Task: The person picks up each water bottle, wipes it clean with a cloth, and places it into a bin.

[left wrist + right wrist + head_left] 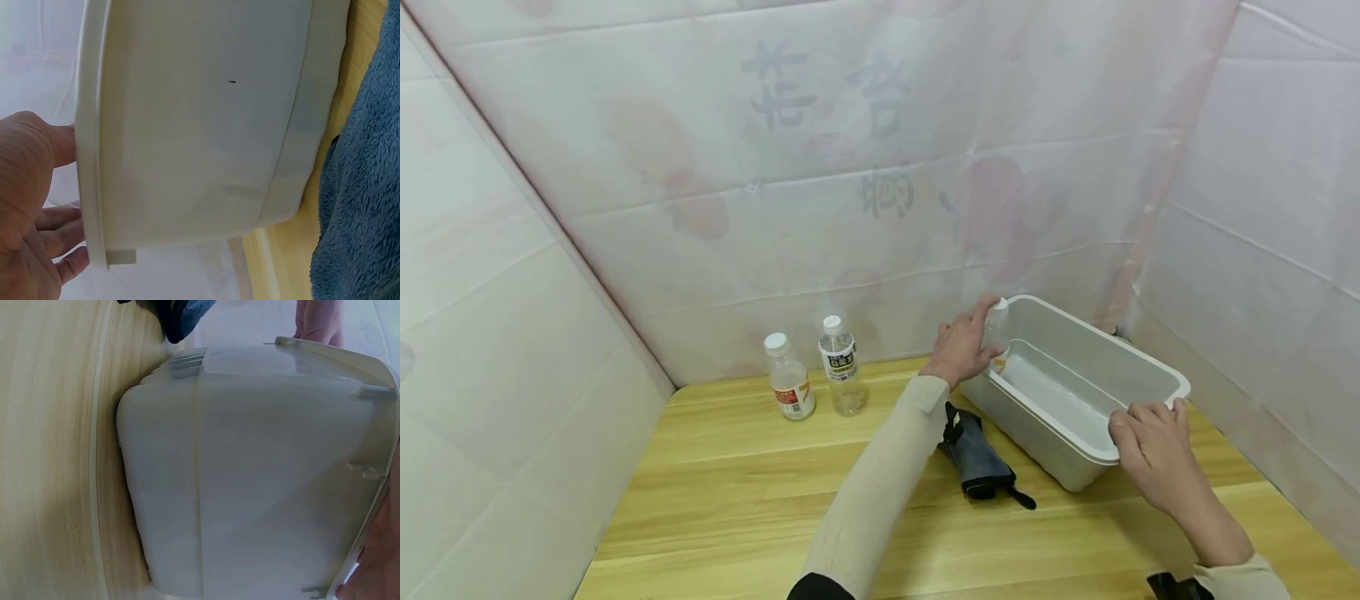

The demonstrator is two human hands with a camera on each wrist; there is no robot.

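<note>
While the person leans in over the desk, this is how things stand:

Bottle in hand: a small clear bottle with a white cap, held upright just over the far left corner of the bin, at its rim.
Left hand: its grip is closed round that bottle, fingers curled about the body, the sleeve stretched across the desk.
Bin: a white plastic bin stands on the right part of the desk, set at an angle.
Right hand: fingers hooked over the near rim of the bin, a light hold.
Cloth bundle: a dark blue folded thing lies just beside the bin's left wall.
Other bottles: an orange-label bottle and a dark-label bottle stand side by side, well apart from the bin, by the back wall.
Desk: pale wood planks.
</note>
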